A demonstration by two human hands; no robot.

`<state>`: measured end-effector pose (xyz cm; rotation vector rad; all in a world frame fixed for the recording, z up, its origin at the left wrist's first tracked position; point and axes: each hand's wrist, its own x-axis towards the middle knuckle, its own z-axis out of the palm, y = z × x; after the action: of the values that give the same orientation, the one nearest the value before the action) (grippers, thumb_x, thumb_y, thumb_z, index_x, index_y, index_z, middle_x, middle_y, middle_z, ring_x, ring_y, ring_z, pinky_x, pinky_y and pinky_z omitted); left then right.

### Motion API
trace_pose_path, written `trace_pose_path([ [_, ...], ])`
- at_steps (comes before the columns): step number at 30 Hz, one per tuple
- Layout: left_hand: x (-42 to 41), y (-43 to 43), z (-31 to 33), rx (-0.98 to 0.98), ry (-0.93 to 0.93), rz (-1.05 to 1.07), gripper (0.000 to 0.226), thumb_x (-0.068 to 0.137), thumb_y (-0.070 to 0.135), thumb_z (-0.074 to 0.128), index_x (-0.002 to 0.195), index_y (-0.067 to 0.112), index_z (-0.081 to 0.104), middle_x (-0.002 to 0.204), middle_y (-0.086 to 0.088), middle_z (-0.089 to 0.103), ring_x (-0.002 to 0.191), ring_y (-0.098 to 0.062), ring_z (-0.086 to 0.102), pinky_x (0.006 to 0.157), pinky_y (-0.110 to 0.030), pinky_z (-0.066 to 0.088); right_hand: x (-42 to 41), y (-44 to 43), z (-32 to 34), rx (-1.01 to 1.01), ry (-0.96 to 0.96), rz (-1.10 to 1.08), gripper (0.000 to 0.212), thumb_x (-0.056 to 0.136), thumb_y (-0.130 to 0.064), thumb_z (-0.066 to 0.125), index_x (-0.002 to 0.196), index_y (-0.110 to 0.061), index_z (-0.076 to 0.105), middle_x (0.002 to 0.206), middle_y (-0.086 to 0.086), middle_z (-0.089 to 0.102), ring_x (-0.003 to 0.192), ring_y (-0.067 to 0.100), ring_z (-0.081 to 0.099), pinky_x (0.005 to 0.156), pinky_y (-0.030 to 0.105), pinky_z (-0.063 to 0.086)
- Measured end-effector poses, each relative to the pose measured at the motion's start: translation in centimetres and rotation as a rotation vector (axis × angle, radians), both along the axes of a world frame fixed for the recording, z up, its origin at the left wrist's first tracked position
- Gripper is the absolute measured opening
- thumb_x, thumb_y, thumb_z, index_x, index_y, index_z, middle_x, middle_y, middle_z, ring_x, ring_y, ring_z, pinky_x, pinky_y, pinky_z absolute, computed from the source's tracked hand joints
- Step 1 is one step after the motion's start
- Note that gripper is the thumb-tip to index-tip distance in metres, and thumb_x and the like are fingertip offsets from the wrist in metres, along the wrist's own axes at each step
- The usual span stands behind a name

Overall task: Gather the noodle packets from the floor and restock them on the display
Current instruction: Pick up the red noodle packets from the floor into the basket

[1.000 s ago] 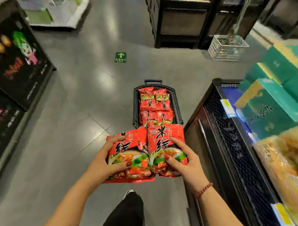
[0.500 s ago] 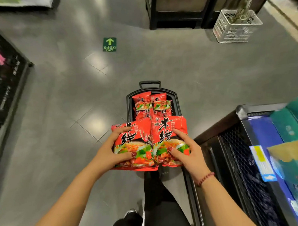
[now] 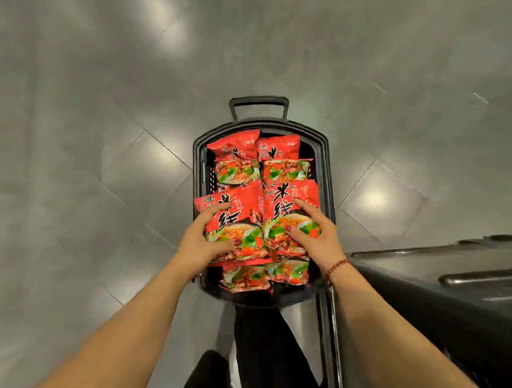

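Gripping the left noodle packet, the left hand curls thumb and fingers on its outer edge; the right hand likewise clamps the right noodle packet, the two touching at frame centre over a black basket. More packets lie inside; beyond, its handle and grey floor.

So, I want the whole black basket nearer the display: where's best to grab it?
By the loop handle at the far end of the basket. It sticks out past the rim with an open gap under its bar, and nothing covers it, so fingers could probably hook it from above. The left hand and right hand grip noodle packets, so one must let go first.
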<state>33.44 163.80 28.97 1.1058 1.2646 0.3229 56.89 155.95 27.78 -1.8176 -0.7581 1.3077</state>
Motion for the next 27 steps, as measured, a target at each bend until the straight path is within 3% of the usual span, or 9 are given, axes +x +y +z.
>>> trace_pose_path([
  [7, 1.8, 2.1, -10.6, -0.026, 0.101, -0.071, 0.079, 0.074, -0.001, 0.079, 0.118, 0.059, 0.053, 0.139, 0.010, 0.050, 0.129, -0.021, 0.049, 0.103, -0.049, 0.046, 2.0, 1.7, -10.1, -0.070, -0.099, 0.085, 0.060, 0.083, -0.004, 0.071, 0.133, -0.033, 0.055, 0.135, -0.015, 0.052, 0.128, 0.002, 0.044, 0.111, 0.035, 0.037],
  [10, 2.5, 1.9, -12.7, 0.066, 0.186, -0.170, 0.077, 0.076, 0.007, 0.079, 0.128, 0.055, 0.048, 0.139, 0.005, 0.041, 0.131, -0.017, 0.040, 0.111, -0.047, 0.037, 1.6, 1.3, -12.4, -0.078, -0.224, 0.145, 0.057, 0.085, -0.017, 0.071, 0.132, -0.042, 0.050, 0.135, -0.013, 0.045, 0.130, 0.011, 0.040, 0.112, 0.044, 0.035],
  [12, 2.7, 1.5, -13.5, 0.302, 0.409, -0.253, 0.074, 0.076, 0.028, 0.080, 0.138, 0.048, 0.042, 0.149, -0.008, 0.027, 0.140, -0.024, 0.025, 0.119, -0.045, 0.022, 1.2, 1.0, -13.1, -0.160, -0.558, 0.227, 0.057, 0.085, -0.032, 0.068, 0.135, -0.046, 0.044, 0.150, 0.003, 0.029, 0.140, 0.026, 0.026, 0.115, 0.052, 0.025],
  [14, 2.8, 1.0, -13.6, 0.670, 0.675, -0.355, 0.076, 0.079, 0.052, 0.067, 0.146, 0.039, 0.035, 0.157, -0.011, 0.012, 0.146, -0.030, 0.010, 0.121, -0.044, 0.006, 0.7, 0.5, -13.3, -0.147, -0.976, 0.356, 0.062, 0.087, -0.040, 0.062, 0.143, -0.039, 0.036, 0.158, 0.013, 0.009, 0.146, 0.033, 0.007, 0.118, 0.051, 0.007],
  [16, 3.1, 0.8, -13.9, 0.941, 0.750, -0.517, 0.075, 0.085, 0.059, 0.051, 0.150, 0.032, 0.025, 0.159, -0.008, 0.011, 0.147, -0.031, 0.006, 0.119, -0.047, -0.007, 0.1, 0.3, -13.3, -0.051, -1.118, 0.474, 0.065, 0.091, -0.041, 0.054, 0.149, -0.033, 0.027, 0.160, 0.012, 0.004, 0.147, 0.032, 0.000, 0.119, 0.047, -0.004],
  [18, 3.5, 1.1, -14.8, 1.053, 0.721, -0.705, 0.072, 0.090, 0.059, 0.044, 0.152, 0.031, 0.019, 0.161, -0.005, 0.013, 0.147, -0.032, 0.010, 0.118, -0.049, -0.011, -0.4, 0.4, -14.2, -0.023, -1.120, 0.554, 0.062, 0.095, -0.046, 0.043, 0.151, -0.032, 0.022, 0.160, 0.007, 0.001, 0.148, 0.029, -0.001, 0.118, 0.043, -0.011],
  [21, 3.7, 1.7, -16.3, 0.963, 0.775, -0.851, 0.071, 0.091, 0.066, 0.028, 0.152, 0.033, 0.013, 0.161, -0.004, 0.012, 0.147, -0.030, 0.010, 0.119, -0.047, -0.009, -0.7, 0.6, -16.2, -0.105, -1.089, 0.576, 0.060, 0.098, -0.053, 0.032, 0.152, -0.034, 0.014, 0.159, 0.003, -0.005, 0.148, 0.026, -0.003, 0.118, 0.044, -0.008],
  [24, 3.4, 1.7, -17.4, 0.854, 0.881, -0.919, 0.074, 0.089, 0.072, 0.009, 0.150, 0.037, -0.011, 0.159, -0.001, -0.016, 0.147, -0.025, -0.014, 0.118, -0.047, -0.012, 0.0, 0.4, -17.6, -0.152, -1.062, 0.580, 0.060, 0.098, -0.055, 0.029, 0.152, -0.036, 0.009, 0.158, 0.002, -0.011, 0.148, 0.025, -0.007, 0.119, 0.046, -0.001],
  [27, 3.5, 1.5, -16.9, 0.798, 0.899, -0.964, 0.073, 0.089, 0.072, 0.009, 0.146, 0.036, -0.021, 0.154, 0.001, -0.028, 0.144, -0.026, -0.025, 0.116, -0.048, -0.015, 0.9, 0.2, -17.4, -0.244, -0.994, 0.581, 0.060, 0.099, -0.056, 0.024, 0.152, -0.036, 0.003, 0.155, 0.000, -0.019, 0.146, 0.022, -0.015, 0.119, 0.046, 0.000],
])
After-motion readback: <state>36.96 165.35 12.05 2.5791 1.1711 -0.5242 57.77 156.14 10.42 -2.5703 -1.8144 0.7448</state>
